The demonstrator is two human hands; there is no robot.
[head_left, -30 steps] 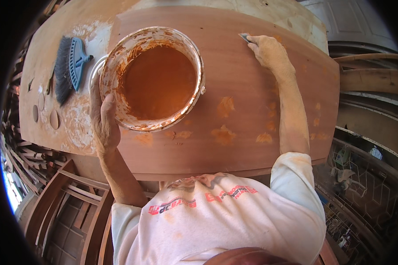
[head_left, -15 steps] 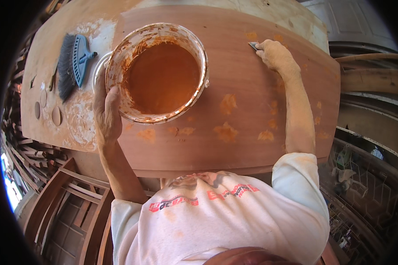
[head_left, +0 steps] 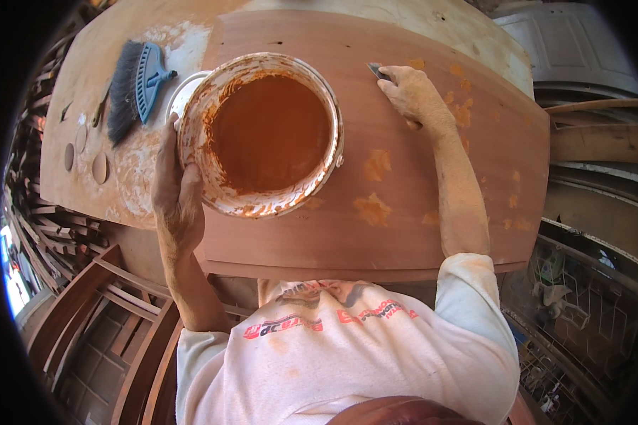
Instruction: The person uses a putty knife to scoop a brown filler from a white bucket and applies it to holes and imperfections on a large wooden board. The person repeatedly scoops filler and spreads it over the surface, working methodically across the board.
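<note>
A white bucket (head_left: 196,127), smeared with orange-brown, holds thick orange-brown filler (head_left: 273,134). My left hand (head_left: 178,188) is closed on its left side, thumb toward me. Whether the bucket rests on the wood or is held above it, I cannot tell. Right of the bucket, my right hand (head_left: 412,95) grips a small putty knife (head_left: 376,70), its blade pointing left over the reddish-brown wooden panel (head_left: 283,244). Its handle is mostly hidden in my fingers. Orange filler patches (head_left: 373,210) dot the panel between the bucket and my right arm and beyond it.
On the dusty left board lie a blue brush head (head_left: 147,81) with dark bristles and thin round discs (head_left: 101,168). A wooden frame (head_left: 113,333) stands at lower left. Stacked boards (head_left: 595,134) and a metal grille (head_left: 581,304) flank the right side.
My right hand has moved left with the putty knife, away from the far filler patches toward the bucket. The bucket has shifted slightly nearer to me in my left hand.
</note>
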